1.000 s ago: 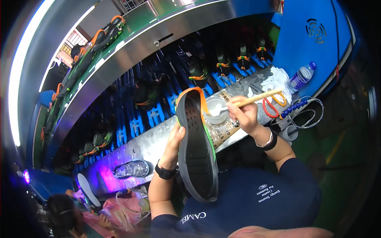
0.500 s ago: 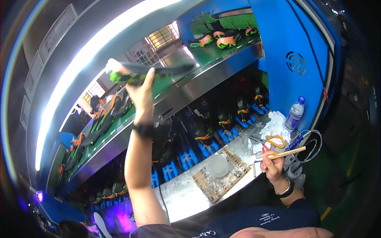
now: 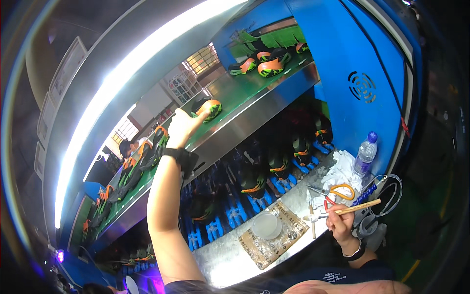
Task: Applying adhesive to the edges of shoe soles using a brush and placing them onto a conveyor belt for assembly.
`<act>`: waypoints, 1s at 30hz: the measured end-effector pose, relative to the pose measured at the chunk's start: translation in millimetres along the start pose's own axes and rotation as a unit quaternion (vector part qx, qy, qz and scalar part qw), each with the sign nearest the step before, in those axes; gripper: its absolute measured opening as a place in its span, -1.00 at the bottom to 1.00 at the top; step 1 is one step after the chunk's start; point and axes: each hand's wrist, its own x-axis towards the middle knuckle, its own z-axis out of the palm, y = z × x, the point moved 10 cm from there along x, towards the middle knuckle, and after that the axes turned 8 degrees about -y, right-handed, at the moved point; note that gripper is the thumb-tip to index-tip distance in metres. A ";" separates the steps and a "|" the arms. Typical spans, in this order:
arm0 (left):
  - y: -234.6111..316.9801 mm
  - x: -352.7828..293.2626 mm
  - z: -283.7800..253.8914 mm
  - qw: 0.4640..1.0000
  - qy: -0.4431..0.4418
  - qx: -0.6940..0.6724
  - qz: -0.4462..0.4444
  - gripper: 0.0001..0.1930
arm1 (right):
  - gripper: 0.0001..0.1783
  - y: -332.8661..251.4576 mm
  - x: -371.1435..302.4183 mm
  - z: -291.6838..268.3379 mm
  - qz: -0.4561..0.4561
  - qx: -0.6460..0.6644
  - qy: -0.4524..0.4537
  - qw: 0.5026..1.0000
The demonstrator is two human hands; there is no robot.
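My left hand reaches up to the green conveyor belt, its fingers around the near side of an orange, green and black shoe at the belt. Part of the shoe is hidden behind the hand. Low on the right, my right hand is closed round a brush with a wooden handle. The brush's pale tip points left over the metal worktop. A round translucent tub stands left of that tip, on a piece of brown cardboard.
Orange-handled scissors, crumpled white cloth and a water bottle crowd the worktop's right end. Several shoes sit on blue holders below the conveyor. More shoes lie on the belt. A blue panel rises at right.
My left hand has brought the shoe down from the air to the belt, turning it so its orange part shows. My right hand keeps the brush in nearly the same place.
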 end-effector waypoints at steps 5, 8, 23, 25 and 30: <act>24.6 31.9 27.0 0.992 -0.091 -0.065 -0.058 -0.11 | -0.91 0.9 3.7 -20.4 -0.011 -0.004 0.030 0.999; 41.3 48.8 59.2 0.971 -0.209 -0.112 -0.043 -0.27 | -0.90 3.9 9.1 -33.7 -0.010 -0.006 0.047 0.999; -49.2 103.2 40.4 0.964 -0.218 0.129 -0.082 -0.25 | -0.83 27.8 29.2 -60.6 0.031 -0.032 0.094 0.995; -73.9 70.1 23.3 0.945 -0.243 0.166 -0.145 -0.23 | -0.81 32.3 34.0 -56.9 0.036 -0.029 0.092 0.995; -151.2 21.7 3.0 0.939 -0.184 0.243 -0.161 -0.06 | -0.82 34.0 36.5 -41.5 0.051 -0.010 0.060 0.997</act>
